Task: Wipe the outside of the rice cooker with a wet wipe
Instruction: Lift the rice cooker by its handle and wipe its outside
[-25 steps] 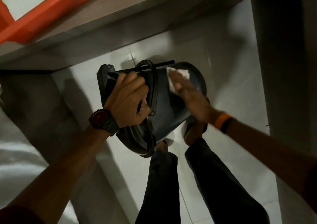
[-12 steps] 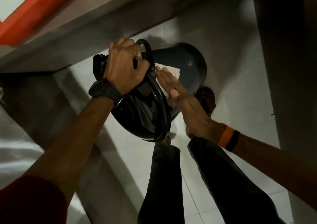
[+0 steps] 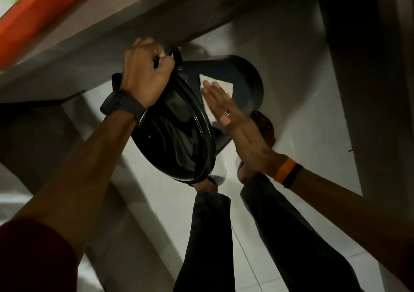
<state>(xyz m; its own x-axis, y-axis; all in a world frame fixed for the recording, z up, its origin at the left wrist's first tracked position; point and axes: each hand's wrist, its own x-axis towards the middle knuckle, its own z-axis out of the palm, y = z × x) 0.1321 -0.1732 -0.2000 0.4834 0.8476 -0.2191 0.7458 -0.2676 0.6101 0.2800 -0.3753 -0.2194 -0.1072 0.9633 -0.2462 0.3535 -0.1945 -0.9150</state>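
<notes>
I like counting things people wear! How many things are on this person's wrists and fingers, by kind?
Black wristwatch on the left wrist: 1
Wristbands on the right wrist, one orange band and one black band: 2
Thin finger ring on the right hand: 1
Total: 4

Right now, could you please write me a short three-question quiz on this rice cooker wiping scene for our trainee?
1. True or false: the rice cooker stands upright on the floor.
2. Which hand presses the wet wipe flat against the cooker's side?
3. The left hand grips: A) the cooker's top edge, B) the wipe, C) nothing.

Key: 1. False, it is held tilted in the air. 2. The right hand, fingers extended. 3. A.
</notes>
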